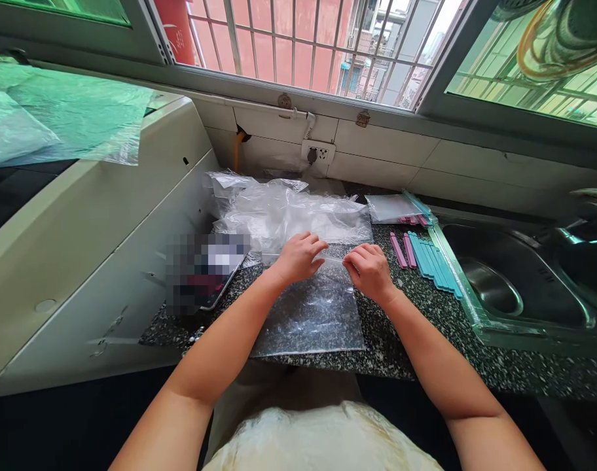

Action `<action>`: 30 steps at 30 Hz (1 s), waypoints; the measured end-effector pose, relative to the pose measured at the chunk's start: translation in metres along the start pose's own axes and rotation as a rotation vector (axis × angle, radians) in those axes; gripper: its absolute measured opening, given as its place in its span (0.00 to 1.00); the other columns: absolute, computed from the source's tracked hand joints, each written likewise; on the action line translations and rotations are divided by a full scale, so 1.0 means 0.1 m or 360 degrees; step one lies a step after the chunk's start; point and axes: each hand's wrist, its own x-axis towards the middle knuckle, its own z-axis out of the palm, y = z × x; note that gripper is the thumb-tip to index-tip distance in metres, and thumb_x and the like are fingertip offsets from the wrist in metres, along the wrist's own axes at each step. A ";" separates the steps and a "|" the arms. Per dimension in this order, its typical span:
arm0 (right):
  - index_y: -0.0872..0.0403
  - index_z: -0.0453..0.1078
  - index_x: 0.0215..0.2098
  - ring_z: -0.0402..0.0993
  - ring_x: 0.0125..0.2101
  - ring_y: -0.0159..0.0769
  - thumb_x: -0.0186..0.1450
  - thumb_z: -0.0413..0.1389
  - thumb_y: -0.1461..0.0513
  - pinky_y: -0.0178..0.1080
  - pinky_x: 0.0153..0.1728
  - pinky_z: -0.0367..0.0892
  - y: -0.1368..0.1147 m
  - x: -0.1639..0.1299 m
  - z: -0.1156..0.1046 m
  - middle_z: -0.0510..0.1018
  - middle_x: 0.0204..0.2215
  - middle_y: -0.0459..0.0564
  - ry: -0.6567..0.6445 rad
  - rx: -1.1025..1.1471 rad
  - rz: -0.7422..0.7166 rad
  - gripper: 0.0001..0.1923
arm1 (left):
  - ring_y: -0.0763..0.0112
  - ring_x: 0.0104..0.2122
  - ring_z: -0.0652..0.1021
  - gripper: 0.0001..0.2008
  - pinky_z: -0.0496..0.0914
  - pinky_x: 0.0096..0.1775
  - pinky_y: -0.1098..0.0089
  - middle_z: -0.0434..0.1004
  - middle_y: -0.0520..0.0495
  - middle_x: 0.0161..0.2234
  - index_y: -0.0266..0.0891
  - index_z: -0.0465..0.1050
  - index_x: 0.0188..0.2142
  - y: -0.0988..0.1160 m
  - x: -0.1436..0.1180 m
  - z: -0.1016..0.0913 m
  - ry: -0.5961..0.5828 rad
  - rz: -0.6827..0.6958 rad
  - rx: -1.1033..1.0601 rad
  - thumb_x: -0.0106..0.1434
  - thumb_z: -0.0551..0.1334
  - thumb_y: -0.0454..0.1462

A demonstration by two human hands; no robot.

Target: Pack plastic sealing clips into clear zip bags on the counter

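A clear plastic bag (312, 313) lies flat on the speckled granite counter (426, 314) in front of me. My left hand (298, 256) pinches the bag's top edge on the left. My right hand (370, 269) pinches the same edge on the right, a short way from the left hand. A pile of more clear plastic bags (289, 212) lies just behind my hands.
Teal sticks (433, 263) and pink sticks (403, 250) lie right of my hands, beside a steel sink (514, 281). Another small bag (391, 208) lies behind them. A phone (215, 268) rests at the left by a white appliance (97, 216). A barred window (303, 46) is ahead.
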 end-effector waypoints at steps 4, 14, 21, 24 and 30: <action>0.54 0.68 0.25 0.65 0.31 0.35 0.62 0.52 0.64 0.38 0.35 0.54 -0.01 0.00 0.01 0.74 0.24 0.47 0.0008 0.0002 0.0009 0.08 | 0.66 0.34 0.68 0.10 0.64 0.37 0.68 0.72 0.46 0.31 0.38 0.70 0.28 0.01 0.02 0.00 -0.0015 0.0126 -0.0109 0.62 0.52 0.35; 0.54 0.68 0.26 0.65 0.31 0.35 0.62 0.51 0.63 0.38 0.35 0.55 -0.02 -0.01 0.01 0.74 0.25 0.47 -0.0017 0.0057 0.0009 0.08 | 0.67 0.31 0.67 0.11 0.63 0.35 0.68 0.71 0.46 0.28 0.37 0.69 0.25 -0.02 0.03 0.02 0.0017 0.0149 -0.0195 0.61 0.52 0.33; 0.53 0.69 0.27 0.65 0.31 0.35 0.63 0.52 0.60 0.38 0.36 0.55 0.00 -0.01 0.01 0.75 0.26 0.47 -0.0062 0.0079 0.0026 0.08 | 0.67 0.31 0.67 0.10 0.63 0.34 0.68 0.72 0.46 0.28 0.37 0.69 0.25 -0.02 0.03 0.02 -0.0002 0.0110 -0.0179 0.60 0.53 0.32; 0.53 0.70 0.28 0.65 0.32 0.36 0.61 0.54 0.59 0.38 0.36 0.55 0.04 -0.02 0.01 0.75 0.27 0.47 -0.0036 0.0099 0.0060 0.06 | 0.67 0.32 0.67 0.10 0.63 0.34 0.68 0.72 0.46 0.28 0.37 0.70 0.25 -0.04 0.03 0.01 0.0014 0.0092 -0.0186 0.60 0.53 0.33; 0.53 0.68 0.24 0.66 0.30 0.35 0.60 0.53 0.63 0.38 0.34 0.55 0.09 -0.01 0.00 0.75 0.24 0.46 0.0030 0.0204 0.0137 0.07 | 0.67 0.32 0.68 0.09 0.64 0.35 0.67 0.73 0.46 0.29 0.38 0.70 0.25 -0.06 0.03 -0.01 0.0040 0.0035 -0.0244 0.59 0.54 0.33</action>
